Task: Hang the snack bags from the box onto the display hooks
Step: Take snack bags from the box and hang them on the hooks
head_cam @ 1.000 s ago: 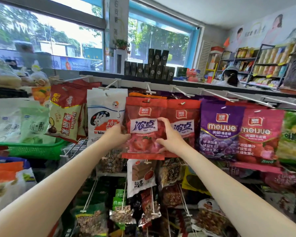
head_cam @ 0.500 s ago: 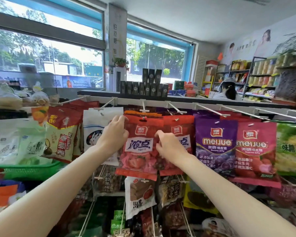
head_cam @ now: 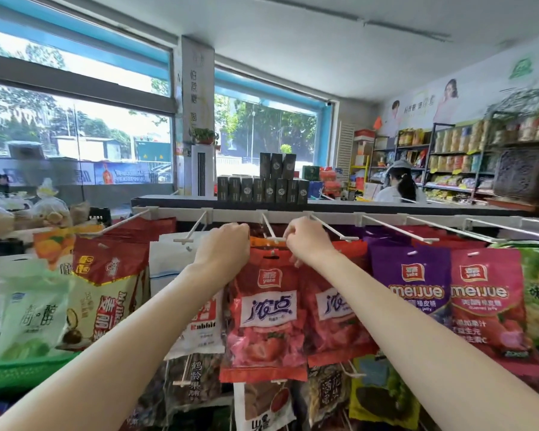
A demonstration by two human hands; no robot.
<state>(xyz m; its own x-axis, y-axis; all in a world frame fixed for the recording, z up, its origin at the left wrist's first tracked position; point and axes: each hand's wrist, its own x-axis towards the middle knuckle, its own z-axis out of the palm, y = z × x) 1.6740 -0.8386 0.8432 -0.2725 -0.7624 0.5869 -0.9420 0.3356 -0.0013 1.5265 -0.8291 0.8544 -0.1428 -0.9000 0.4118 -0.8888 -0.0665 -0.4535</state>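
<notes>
Fingers: both hands pinch the red bag's (head_cam: 265, 309) top corners | left hand (head_cam: 224, 247), right hand (head_cam: 305, 241) | bag at a hook's (head_cam: 273, 234) tip, top rail (head_cam: 386, 216) centre

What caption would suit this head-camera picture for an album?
Both hands, left and right, lift a red snack bag to a white hook on a shop rack.

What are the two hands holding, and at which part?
Both the left hand and right hand hold the red strawberry snack bag by its top corners.
</notes>
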